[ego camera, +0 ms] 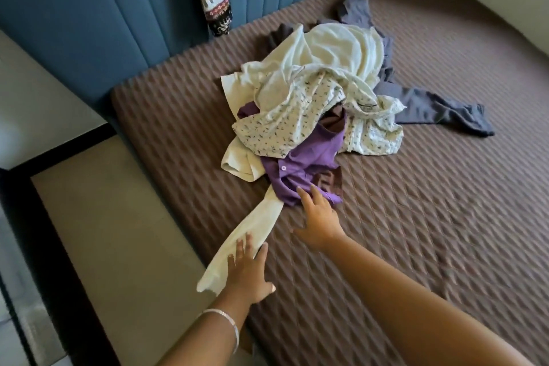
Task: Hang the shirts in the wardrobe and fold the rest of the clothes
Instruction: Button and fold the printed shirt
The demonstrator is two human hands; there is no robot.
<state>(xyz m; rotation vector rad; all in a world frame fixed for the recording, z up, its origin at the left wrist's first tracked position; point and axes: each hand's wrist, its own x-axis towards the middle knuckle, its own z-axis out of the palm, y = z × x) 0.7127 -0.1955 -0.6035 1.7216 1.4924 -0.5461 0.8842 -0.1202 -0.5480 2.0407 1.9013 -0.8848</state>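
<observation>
A: Nearest the camera, what is seen?

B: Two bare forearms are stretched over the bed [416, 217]. The heap of clothes [320, 98] is left in a tangle mid-mattress, presumably dumped for sorting; nothing is yet hung or folded.

A: And the hands?

B: The left hand [248, 270] is laid flat, fingers straight, on the cream garment's trailing leg [252, 235] at the bed's edge, probably to pin or drag it. The right hand [319, 217] is spread, fingertips touching the purple shirt [303, 163] at the heap's near edge; nothing is gripped.
</observation>
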